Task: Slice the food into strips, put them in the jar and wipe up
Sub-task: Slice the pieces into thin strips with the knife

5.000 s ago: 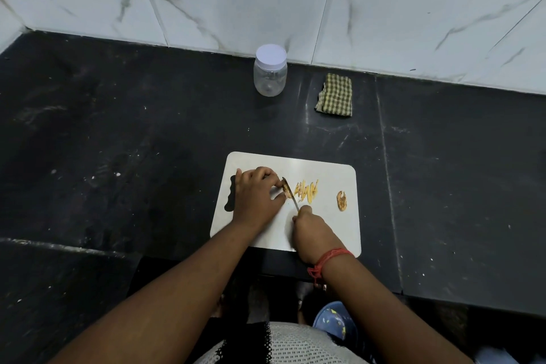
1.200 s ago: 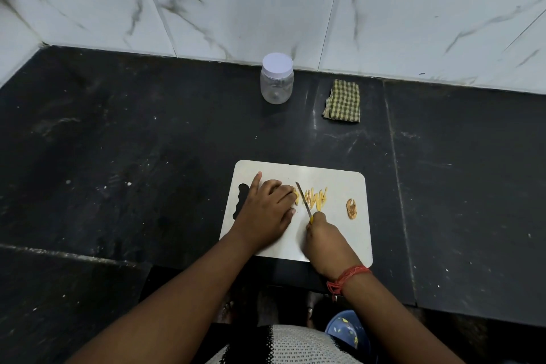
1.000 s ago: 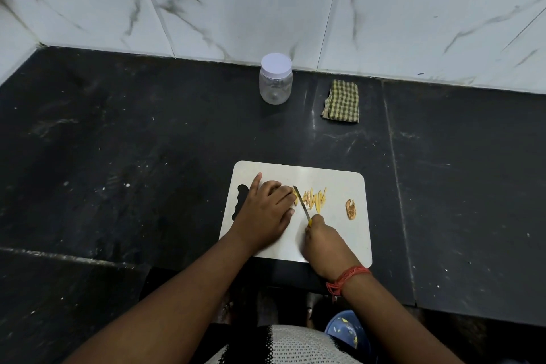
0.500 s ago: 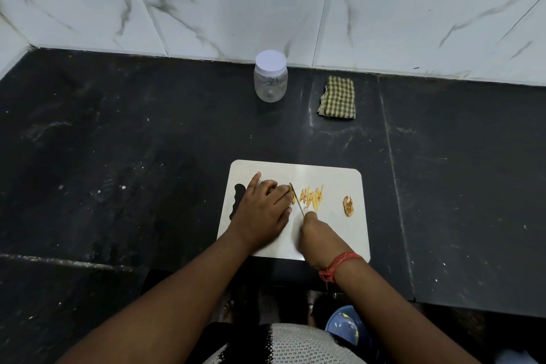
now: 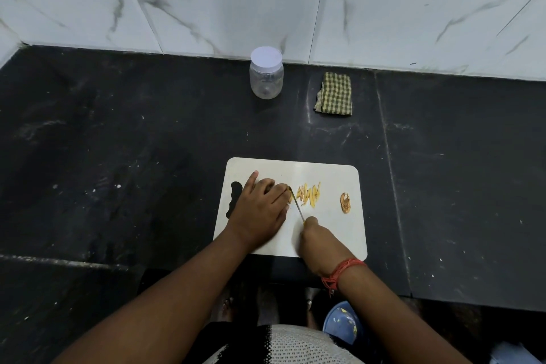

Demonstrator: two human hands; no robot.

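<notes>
A white cutting board (image 5: 331, 233) lies on the black counter. My left hand (image 5: 260, 210) rests on the board, its fingertips holding down a piece of yellow food that is mostly hidden beneath them. My right hand (image 5: 319, 241) grips a small knife (image 5: 296, 203) whose blade meets the food right beside my left fingertips. Several cut yellow strips (image 5: 308, 194) lie just right of the blade. A brownish end piece (image 5: 345, 202) sits near the board's right edge. A clear jar (image 5: 266, 74) with a white lid stands at the back.
A folded green checked cloth (image 5: 334, 93) lies right of the jar, by the white marble wall. The board's dark handle cutout (image 5: 234, 198) is left of my left hand. The counter's front edge runs just below the board.
Over the last seconds the pile of strips has grown slightly. The knife has worked left along the food toward my left fingertips. My left hand has stayed in place.
</notes>
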